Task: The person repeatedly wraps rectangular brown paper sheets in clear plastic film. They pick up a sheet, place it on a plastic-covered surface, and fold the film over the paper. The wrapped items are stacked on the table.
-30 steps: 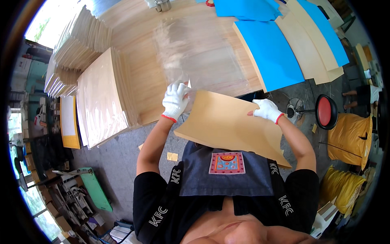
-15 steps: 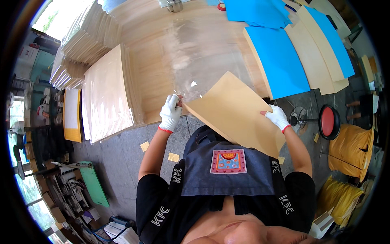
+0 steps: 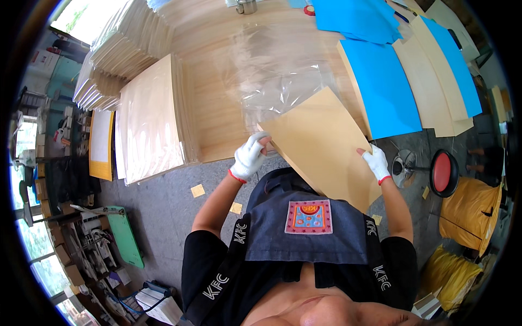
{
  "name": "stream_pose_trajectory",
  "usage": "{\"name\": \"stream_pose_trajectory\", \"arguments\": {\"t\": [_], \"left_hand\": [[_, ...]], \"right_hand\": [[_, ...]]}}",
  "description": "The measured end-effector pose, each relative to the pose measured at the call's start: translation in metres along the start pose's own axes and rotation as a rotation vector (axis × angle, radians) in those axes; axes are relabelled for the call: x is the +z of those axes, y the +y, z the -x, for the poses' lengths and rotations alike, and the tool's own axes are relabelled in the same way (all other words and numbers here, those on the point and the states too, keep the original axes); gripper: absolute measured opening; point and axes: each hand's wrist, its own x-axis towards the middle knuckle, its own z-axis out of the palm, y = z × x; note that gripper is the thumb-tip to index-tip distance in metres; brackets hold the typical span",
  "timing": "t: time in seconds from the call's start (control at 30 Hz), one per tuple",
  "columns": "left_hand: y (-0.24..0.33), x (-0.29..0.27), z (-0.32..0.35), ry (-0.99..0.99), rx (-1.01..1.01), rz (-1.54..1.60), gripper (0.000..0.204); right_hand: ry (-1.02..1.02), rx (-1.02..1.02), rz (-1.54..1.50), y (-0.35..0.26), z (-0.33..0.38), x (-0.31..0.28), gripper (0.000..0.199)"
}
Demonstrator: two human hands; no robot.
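- Here the left hand [image 3: 249, 157], gloved, pinches the near corner of a tan board [image 3: 321, 146] together with the mouth of a clear plastic bag [image 3: 277, 81], keeping them lined up.
- The right hand [image 3: 376, 162] clasps the board's right edge, tilting it over the wooden table [image 3: 212, 98].

Tan board at the mouth of a clear plastic bag

I see a flat tan board [image 3: 321, 146], plain and unmarked, tilted between my gloved hands: left hand [image 3: 249, 157] pinches its near-left corner, right hand [image 3: 376, 163] grips its right edge. Just beyond the left hand a clear plastic bag [image 3: 277, 76] lies crinkled and glossy, meeting the board's far-left edge
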Motion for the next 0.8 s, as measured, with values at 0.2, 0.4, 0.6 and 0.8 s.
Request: {"name": "stream_pose_trajectory", "arguments": {"t": [0.2,0.4,0.6,0.8], "left_hand": [[0.015,0.060,0.009,0.437,-1.225,1.717,0.042],[0.005,0.073,-0.043,0.492,-1.185,1.329,0.026],[-0.062,0.031,-0.025,0.260,-1.274,1.296,0.022],[-0.061,0.022,0.005,0.218,-1.393,1.353,0.026]], "right_hand": [[0.011,-0.002,0.000,-0.012,-0.011,0.018,0.056],[0.226,-0.040,0.077,-0.025,-0.039,0.056,0.075],[-0.102,0.044,-0.003,-0.059,-0.011,0.092,0.067],[0.004,-0.286,-0.279,-0.070,-0.081,0.086,0.044]]}}
